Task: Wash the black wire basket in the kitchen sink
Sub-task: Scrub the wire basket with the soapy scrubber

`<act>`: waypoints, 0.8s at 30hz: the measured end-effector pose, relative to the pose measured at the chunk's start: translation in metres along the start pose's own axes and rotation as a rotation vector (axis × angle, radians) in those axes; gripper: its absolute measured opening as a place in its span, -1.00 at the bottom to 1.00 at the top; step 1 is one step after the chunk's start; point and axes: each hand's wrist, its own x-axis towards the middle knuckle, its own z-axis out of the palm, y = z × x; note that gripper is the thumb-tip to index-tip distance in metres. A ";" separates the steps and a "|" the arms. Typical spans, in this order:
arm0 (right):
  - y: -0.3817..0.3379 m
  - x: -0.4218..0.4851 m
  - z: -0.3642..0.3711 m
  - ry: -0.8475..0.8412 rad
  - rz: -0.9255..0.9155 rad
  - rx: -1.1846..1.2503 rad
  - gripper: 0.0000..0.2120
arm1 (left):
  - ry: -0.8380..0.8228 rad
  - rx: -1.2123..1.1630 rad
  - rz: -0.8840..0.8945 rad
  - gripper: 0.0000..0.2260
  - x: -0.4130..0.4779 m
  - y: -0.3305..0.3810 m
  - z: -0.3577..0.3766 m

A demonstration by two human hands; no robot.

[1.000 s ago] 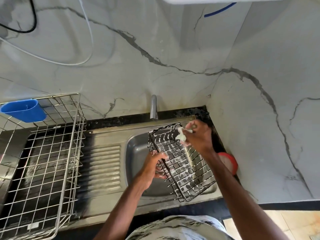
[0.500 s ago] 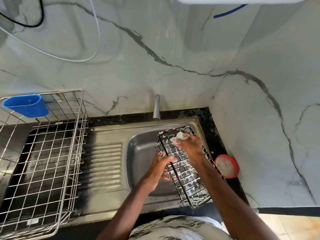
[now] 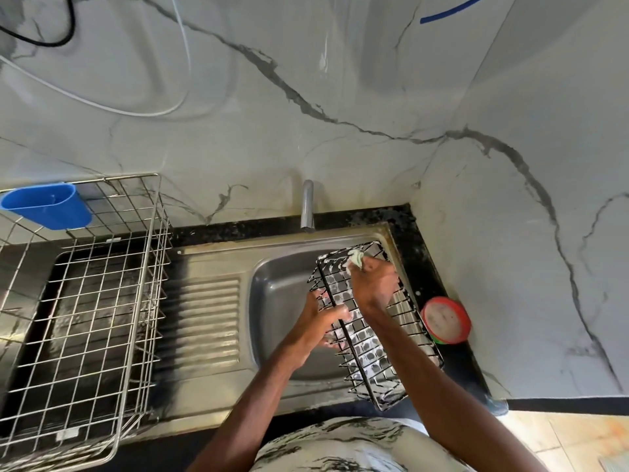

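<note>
The black wire basket [image 3: 369,352] sits tilted over the right part of the sink [image 3: 279,287], its long side running from the far rim towards me and its near end over the sink's front edge. White suds cling to much of its mesh. My left hand [image 3: 323,318] grips the basket's long left rim about halfway along, with the fingers curled round the wire. My right hand [image 3: 374,284] reaches into the far end of the basket and pinches a small pale green scrub pad [image 3: 355,259], which is pressed against the wires by the far corner.

Behind the basin a short steel tap [image 3: 307,206] stands against the wall. Left of the basin lies the ribbed draining board [image 3: 207,321]. Further left a large silver wire rack [image 3: 149,287] stands on the worktop [image 3: 418,253], and a blue plastic holder [image 3: 47,206] hangs on the rack's far left rim. To the right of the sink, near the corner, a round tub with a red rim [image 3: 445,320] sits on the black worktop, just beside the basket.

The walls are pale marble with dark veins [image 3: 306,114]. A white cable [image 3: 102,107] and a black cable [image 3: 51,42] loop across the upper left. My patterned shirt [image 3: 340,444] shows at the bottom.
</note>
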 end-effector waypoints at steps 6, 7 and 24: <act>-0.007 -0.021 0.005 -0.193 -0.147 0.020 -0.82 | -0.016 0.020 0.005 -0.02 0.011 -0.002 -0.013; -0.007 -0.023 0.006 -0.243 -0.179 0.030 -0.92 | -0.023 0.011 0.010 -0.06 0.012 -0.003 -0.014; -0.033 -0.018 -0.015 -0.524 0.420 0.725 -0.81 | 0.009 -0.045 -0.043 -0.01 0.007 0.009 -0.012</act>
